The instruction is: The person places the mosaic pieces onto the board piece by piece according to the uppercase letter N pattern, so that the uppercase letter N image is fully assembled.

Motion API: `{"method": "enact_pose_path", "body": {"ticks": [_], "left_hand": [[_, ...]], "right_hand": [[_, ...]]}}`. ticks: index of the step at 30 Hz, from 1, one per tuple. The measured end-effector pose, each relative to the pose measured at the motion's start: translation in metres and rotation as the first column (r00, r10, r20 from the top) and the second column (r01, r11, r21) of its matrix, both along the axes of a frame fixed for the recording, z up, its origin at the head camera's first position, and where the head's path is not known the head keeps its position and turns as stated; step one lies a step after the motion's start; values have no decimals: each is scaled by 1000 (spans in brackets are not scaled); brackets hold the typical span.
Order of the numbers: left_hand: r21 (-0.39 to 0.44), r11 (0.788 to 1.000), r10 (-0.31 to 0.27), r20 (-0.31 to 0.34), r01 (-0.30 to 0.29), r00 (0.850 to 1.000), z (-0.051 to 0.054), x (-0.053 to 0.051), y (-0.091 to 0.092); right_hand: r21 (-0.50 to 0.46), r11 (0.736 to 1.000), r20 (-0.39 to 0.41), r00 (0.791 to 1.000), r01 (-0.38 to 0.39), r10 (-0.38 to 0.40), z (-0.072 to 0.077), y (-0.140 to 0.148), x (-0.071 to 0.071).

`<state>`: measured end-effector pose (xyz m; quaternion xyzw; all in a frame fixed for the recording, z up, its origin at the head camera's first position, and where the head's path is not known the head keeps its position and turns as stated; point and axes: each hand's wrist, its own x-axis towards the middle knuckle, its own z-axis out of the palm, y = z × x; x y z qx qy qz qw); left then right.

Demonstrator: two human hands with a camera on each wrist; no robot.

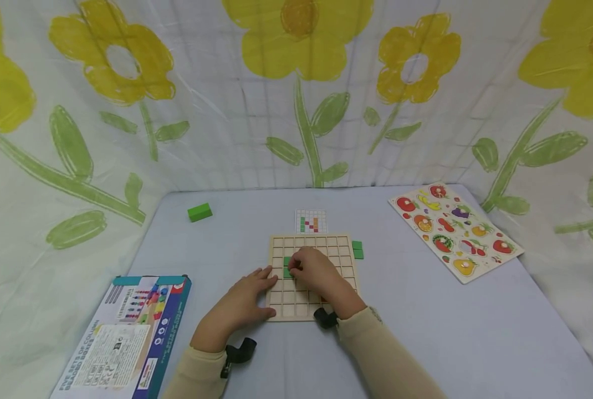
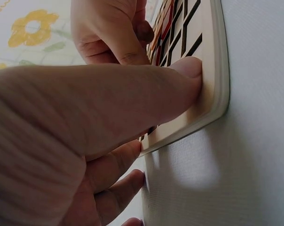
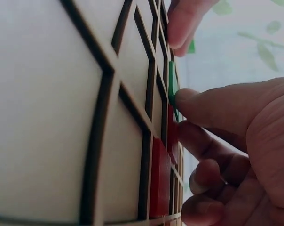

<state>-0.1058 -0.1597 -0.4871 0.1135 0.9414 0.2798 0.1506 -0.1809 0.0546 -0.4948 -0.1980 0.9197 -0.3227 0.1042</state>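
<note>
A wooden grid board lies flat in the middle of the table. My right hand reaches over it, thumb and forefinger pinching a green tile at the grid. Another green tile sits in a cell beside those fingertips. Red tiles lie in nearer cells, mostly hidden from the head view by the right hand. My left hand rests at the board's left edge, its fingers extended. In the left wrist view its thumb presses on the board's rim.
Behind the board is a small pattern card. Green tiles lie off its right edge. A green block stands at the back left, a boxed set at the front left. A fruit picture board lies back right.
</note>
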Motion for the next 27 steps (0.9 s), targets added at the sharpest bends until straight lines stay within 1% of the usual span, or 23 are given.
{"method": "enact_pose_path", "body": {"ticks": [3, 5, 7, 9, 12, 14, 17, 20, 22, 24, 27], "left_hand": [[-3, 1000, 0, 4, 0, 1000, 0, 0, 1], [-7, 1000, 1, 8, -1, 1000, -1, -1, 2], [-14, 1000, 2, 9, -2, 1000, -1, -1, 3], [-23, 1000, 7, 14, -7, 1000, -2, -2, 4], [-38, 999, 14, 15, -13, 1000, -2, -3, 5], [-44, 999, 16, 19, -16, 1000, -2, -3, 5], [-43, 999, 13, 22, -12, 1000, -1, -4, 5], [-41, 999, 10, 27, -8, 1000, -1, -3, 4], [-39, 999, 10, 28, -8, 1000, -1, -3, 4], [-38, 999, 10, 26, -9, 1000, -2, -3, 3], [-35, 999, 15, 25, -14, 1000, -2, -3, 3]], "right_hand": [[-36, 999, 5, 1000, 2, -2, 4, 6, 2], [-74, 997, 20, 1000, 26, -24, 10, 14, 4], [-119, 991, 35, 998, 64, -60, 17, 25, 4], [-157, 982, 37, 994, 103, -98, 24, 40, 2], [-180, 969, 21, 985, 170, -169, 28, 70, -7], [-178, 960, 13, 976, 217, -219, 25, 92, -14], [-138, 943, 15, 953, 302, -303, 13, 124, -25], [-110, 920, 75, 926, 376, -369, -1, 148, -32], [-96, 911, 115, 913, 402, -391, -7, 158, -35], [-90, 909, 143, 908, 407, -393, -12, 164, -37], [-75, 922, 134, 920, 380, -369, -15, 167, -40]]}}
